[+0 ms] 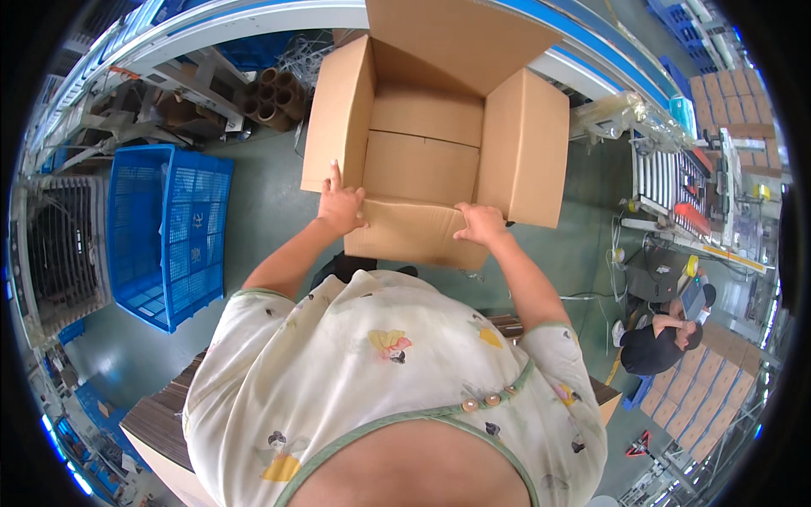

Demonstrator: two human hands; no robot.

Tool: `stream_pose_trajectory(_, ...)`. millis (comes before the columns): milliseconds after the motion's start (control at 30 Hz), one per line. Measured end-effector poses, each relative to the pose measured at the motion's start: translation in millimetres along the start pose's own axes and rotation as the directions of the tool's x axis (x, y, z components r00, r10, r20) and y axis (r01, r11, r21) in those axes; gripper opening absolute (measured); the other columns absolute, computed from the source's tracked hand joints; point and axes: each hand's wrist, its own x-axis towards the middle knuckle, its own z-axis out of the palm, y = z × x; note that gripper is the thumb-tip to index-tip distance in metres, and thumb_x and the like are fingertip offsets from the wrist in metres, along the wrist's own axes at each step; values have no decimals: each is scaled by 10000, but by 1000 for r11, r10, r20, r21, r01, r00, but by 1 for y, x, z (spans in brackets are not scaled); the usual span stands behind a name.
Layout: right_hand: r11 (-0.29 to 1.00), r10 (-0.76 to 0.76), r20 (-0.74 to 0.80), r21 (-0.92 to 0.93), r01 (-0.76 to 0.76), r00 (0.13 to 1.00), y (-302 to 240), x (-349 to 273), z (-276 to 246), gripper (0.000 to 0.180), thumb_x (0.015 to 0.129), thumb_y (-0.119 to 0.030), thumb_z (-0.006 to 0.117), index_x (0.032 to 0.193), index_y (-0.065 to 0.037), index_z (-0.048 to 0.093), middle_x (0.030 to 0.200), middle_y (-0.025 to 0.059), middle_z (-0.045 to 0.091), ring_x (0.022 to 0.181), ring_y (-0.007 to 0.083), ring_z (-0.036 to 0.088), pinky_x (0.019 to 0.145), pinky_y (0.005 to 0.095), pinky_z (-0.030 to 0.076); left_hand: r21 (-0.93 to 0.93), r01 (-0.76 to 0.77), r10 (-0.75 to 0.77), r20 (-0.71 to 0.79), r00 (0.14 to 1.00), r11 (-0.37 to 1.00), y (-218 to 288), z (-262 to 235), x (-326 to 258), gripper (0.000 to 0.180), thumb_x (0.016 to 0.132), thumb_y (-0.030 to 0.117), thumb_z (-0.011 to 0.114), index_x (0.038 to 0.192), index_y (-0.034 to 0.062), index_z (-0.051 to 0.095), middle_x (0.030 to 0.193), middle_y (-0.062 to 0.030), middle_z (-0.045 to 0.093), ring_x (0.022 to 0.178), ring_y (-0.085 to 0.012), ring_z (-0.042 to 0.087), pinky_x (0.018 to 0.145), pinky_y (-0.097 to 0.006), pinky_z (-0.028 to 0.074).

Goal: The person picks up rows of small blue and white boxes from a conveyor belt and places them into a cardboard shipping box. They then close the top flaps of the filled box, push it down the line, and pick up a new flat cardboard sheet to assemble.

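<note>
An open cardboard box [422, 165] stands in front of me, its flaps folded outward and its inside bare, with a seam across the bottom. My left hand [340, 209] grips its near left corner, the index finger stretched up along the left flap [334, 127] and the thumb toward the near flap [405, 232]. At the right end of the near side, my right hand [481, 225] holds the edge, fingers over the fold and thumb on the near flap. The far flap [465, 38] stands up, and the right flap [530, 152] leans outward.
A blue plastic crate [198, 237] stands at the left, near several cardboard tubes [274, 100]. A conveyor frame [228, 25] runs behind the box. Flat cardboard [160, 406] is stacked close to my body. At the right are a person [659, 346] and stacked cartons [701, 389].
</note>
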Motion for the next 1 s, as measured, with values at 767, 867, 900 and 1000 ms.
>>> stream_pose_trajectory(767,869,487,-635,422,-259,600,104,66,6,567,727,-135,576,1224,38,363,1148,256,471,1061,381,462,943,443,326,-83,167,-184,-269,945,982,10,37,18,284,719,248,571,946,84,620,1036,-103,569,1261,-458,151,945,-568,267)
stream_pose_trajectory(867,956,292,-737,213,-201,610,116,62,8,609,728,-115,575,1253,39,307,1121,285,474,1043,406,468,918,425,359,-22,226,-226,-204,952,974,18,37,20,289,748,250,535,983,116,638,1080,-70,562,1268,-432,161,946,-576,259)
stream_pose_trajectory(900,963,259,-754,247,-104,604,169,92,48,632,732,-119,577,1271,20,279,1086,281,503,980,405,514,854,427,407,-45,267,-270,-230,935,963,20,49,28,281,740,254,548,965,116,645,1087,-56,561,1269,-425,163,948,-574,260)
stream_pose_trajectory(1000,848,513,-545,442,-294,663,117,67,13,577,769,-62,510,1282,5,255,1041,271,542,900,399,560,768,441,445,-75,221,-233,-254,939,972,22,35,19,233,748,230,528,909,124,660,1079,-42,556,1274,-418,155,952,-570,268)
